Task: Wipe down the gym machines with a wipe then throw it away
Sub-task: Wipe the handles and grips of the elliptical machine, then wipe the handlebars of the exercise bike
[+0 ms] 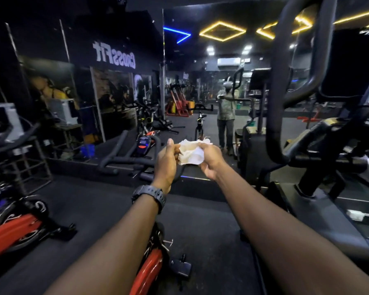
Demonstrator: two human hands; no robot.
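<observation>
Both of my hands are raised in front of me over the handlebars [124, 160] of a red spin bike [149, 269], with a crumpled white wipe [191, 153] held between them. My left hand [166, 165], a black watch [149, 195] on its wrist, pinches the wipe's left edge, thumb pointing up. My right hand [211, 160] has its fingers curled round the wipe's right side. An elliptical machine [296, 133] stands to my right. I see no container clearly here.
</observation>
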